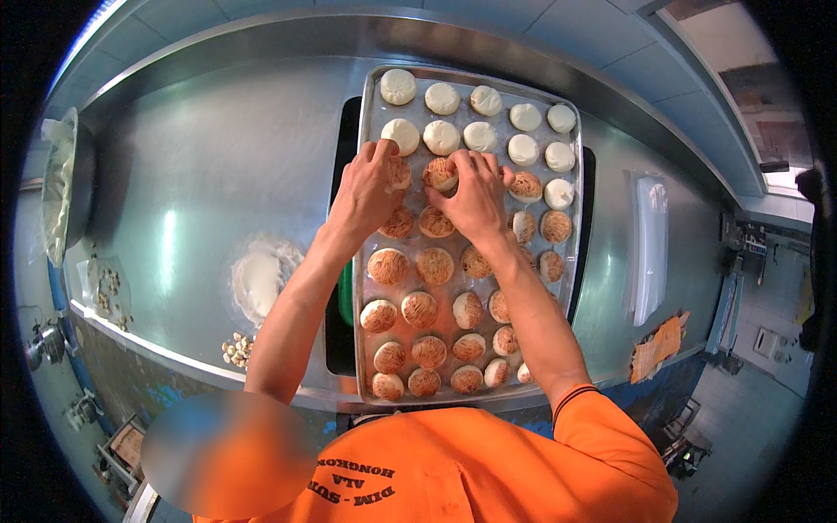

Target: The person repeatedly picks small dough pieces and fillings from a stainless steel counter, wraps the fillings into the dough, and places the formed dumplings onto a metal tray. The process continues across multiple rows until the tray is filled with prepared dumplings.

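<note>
A large metal baking tray [366,113] holds rows of round, flat buns. The two far rows show pale faces, such as one white bun [398,87]; most nearer ones are browned on top, like this bun [434,266]. In the third row, my left hand [368,190] has its fingers curled over a browned bun [398,174] at the tray's left side. Just right of it, my right hand [473,193] grips another browned bun [439,174] between thumb and fingers. My right forearm covers some of the buns in the nearer rows.
The tray lies on a steel counter [218,113] with a raised back edge. To the left are a patch of white flour [264,277], small pale pieces [237,349] and a bowl [80,187]. A plastic-wrapped stack [649,253] and an orange cloth [660,347] lie right.
</note>
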Motion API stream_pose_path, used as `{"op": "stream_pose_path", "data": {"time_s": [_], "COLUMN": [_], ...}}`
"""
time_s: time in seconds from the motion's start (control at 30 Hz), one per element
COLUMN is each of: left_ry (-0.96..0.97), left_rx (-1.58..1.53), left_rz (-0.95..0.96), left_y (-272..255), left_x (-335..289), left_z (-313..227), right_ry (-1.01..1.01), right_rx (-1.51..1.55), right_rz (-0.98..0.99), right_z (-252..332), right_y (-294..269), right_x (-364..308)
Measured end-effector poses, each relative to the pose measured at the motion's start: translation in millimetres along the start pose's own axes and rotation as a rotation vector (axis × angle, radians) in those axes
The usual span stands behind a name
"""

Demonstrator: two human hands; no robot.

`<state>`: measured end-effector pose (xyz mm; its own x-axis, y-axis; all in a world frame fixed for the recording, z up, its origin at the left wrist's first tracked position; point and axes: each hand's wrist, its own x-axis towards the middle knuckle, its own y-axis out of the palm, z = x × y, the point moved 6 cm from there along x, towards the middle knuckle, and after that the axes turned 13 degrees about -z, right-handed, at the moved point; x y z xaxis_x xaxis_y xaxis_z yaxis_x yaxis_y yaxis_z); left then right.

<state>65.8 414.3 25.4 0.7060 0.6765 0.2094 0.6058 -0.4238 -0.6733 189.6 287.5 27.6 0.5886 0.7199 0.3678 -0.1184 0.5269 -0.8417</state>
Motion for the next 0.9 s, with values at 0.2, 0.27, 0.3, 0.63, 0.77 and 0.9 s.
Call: {"op": "stream_pose_path", "data": {"time_s": [0.2,0.27,0.3,0.63,0.77,0.9], "left_ry": [-0.027,0.018,-0.003,-0.457,-0.781,-0.983], "left_rx": [-0.004,-0.016,-0.059,-0.240,-0.238,-0.124], "left_rz": [-0.023,-0.137,-0.180,-0.436,-0.563,-0.701], "left_y": [-19,-43,-55,-148,-176,-212], "left_x": [-7,-15,-23,-251,-345,-403], "left_z": [-10,-19,-21,11,55,100], "right_ry": [0.006,0.009,0.017,-0.168,-0.416,-0.645], "right_rx": [-0.020,0.006,0.030,0.589,0.644,0.475], "right_rz": [-0.010,0.007,-0.007,0.287,0.490,0.475], "right_z": [4,7,11,172,250,307], "right_y": [-9,-22,-29,-34,0,36], "right_x": [-4,-4,-5,-110,-175,-210]}}
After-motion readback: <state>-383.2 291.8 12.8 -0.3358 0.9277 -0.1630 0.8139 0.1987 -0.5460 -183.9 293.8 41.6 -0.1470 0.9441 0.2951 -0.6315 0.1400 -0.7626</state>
